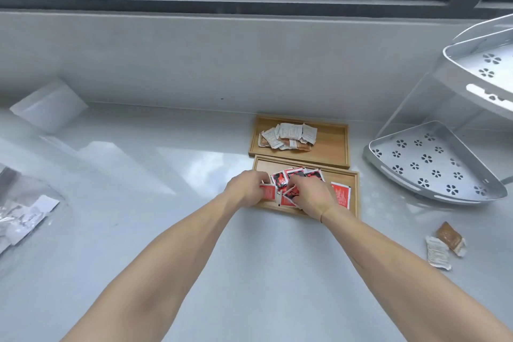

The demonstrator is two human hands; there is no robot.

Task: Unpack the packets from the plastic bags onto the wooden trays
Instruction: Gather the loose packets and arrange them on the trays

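Two wooden trays lie side by side on the pale counter. The far tray (pixel 333 144) holds several white and brown packets (pixel 288 136). The near tray (pixel 352 178) holds several red packets (pixel 294 175). Both hands reach into the near tray. My left hand (pixel 247 187) pinches a red packet (pixel 268 192) at the tray's left end. My right hand (pixel 312 196) curls over the pile, its fingers closed on red packets (pixel 290 197). One red packet (pixel 342 194) lies apart at the tray's right end. A clear plastic bag (pixel 25 211) with pale packets inside lies at the far left.
A white perforated corner shelf rack (pixel 427 161) stands to the right of the trays. Two loose packets, one brown (pixel 449 237) and one white (pixel 438 253), lie on the counter at the right. A flat clear bag (pixel 50 107) leans against the back wall on the left.
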